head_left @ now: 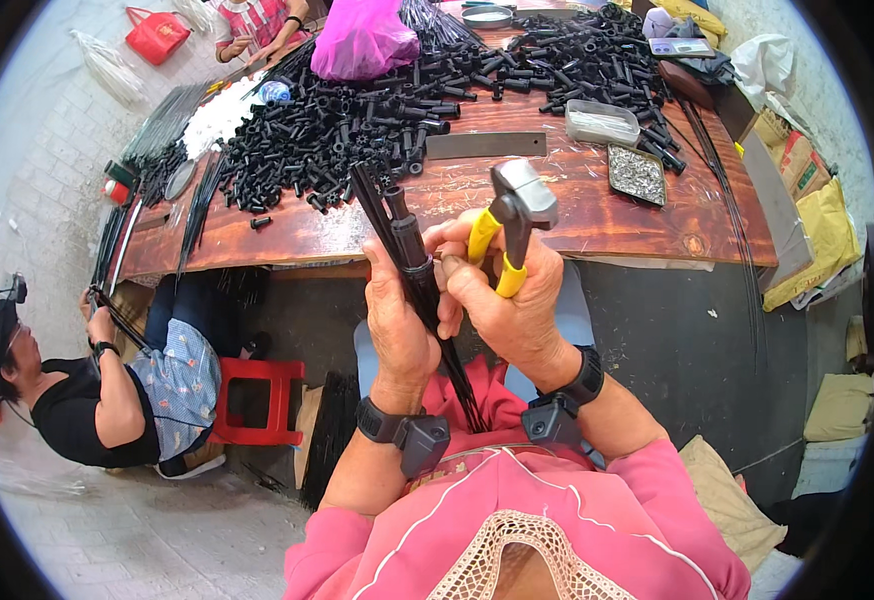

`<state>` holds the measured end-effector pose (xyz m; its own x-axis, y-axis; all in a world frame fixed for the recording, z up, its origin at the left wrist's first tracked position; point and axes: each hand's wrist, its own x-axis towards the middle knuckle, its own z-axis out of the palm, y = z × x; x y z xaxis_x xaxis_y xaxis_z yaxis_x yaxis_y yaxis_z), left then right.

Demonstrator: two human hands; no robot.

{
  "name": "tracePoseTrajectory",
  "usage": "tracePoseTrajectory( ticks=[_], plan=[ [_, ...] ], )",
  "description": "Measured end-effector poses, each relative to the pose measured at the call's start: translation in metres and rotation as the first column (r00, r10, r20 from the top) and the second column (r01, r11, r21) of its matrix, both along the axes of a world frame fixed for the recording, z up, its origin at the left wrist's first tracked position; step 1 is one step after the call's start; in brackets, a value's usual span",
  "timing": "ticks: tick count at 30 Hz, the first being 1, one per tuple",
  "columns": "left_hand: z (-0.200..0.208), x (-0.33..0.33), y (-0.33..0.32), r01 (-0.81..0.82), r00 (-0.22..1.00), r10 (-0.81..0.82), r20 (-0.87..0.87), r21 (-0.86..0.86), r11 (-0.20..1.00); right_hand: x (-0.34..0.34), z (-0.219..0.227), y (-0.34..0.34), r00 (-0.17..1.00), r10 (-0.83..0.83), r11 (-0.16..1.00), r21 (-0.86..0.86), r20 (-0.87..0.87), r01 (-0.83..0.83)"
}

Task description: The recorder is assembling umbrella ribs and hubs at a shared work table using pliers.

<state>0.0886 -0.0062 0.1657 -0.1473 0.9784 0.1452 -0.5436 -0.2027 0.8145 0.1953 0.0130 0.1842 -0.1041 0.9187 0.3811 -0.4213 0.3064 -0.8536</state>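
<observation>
Left hand (397, 320): fingers closed on a bundle of thin black rods (464, 388) with black tubular fittings (409, 240), at the tabletop's (647, 232) near edge. Right hand (517, 305): fingers gripping yellow-handled pliers (524, 203), head up, just beside the bundle.

The right hand (520, 312) partly hides the yellow-handled pliers (525, 203); black rods (424, 293) partly cover the left hand (395, 325); beyond it, the top edge cuts off a purple bag (362, 42).
</observation>
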Motion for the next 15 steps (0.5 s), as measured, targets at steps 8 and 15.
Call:
tracePoseTrajectory(
  ticks=[8, 15],
  plan=[
    [0.0094, 0.0061, 0.0041, -0.140, 0.989, 0.135, -0.056, -0.090, 0.986, -0.0008, -0.0020, 0.0049, 0.999, -0.006, 0.999, 0.038, 0.032, 0.005],
    [0.0070, 0.0046, 0.0033, -0.100, 0.995, 0.098, -0.033, -0.062, 0.993, -0.0016, -0.0037, 0.0042, 0.998, -0.028, 0.999, 0.030, 0.053, 0.026]
  ],
)
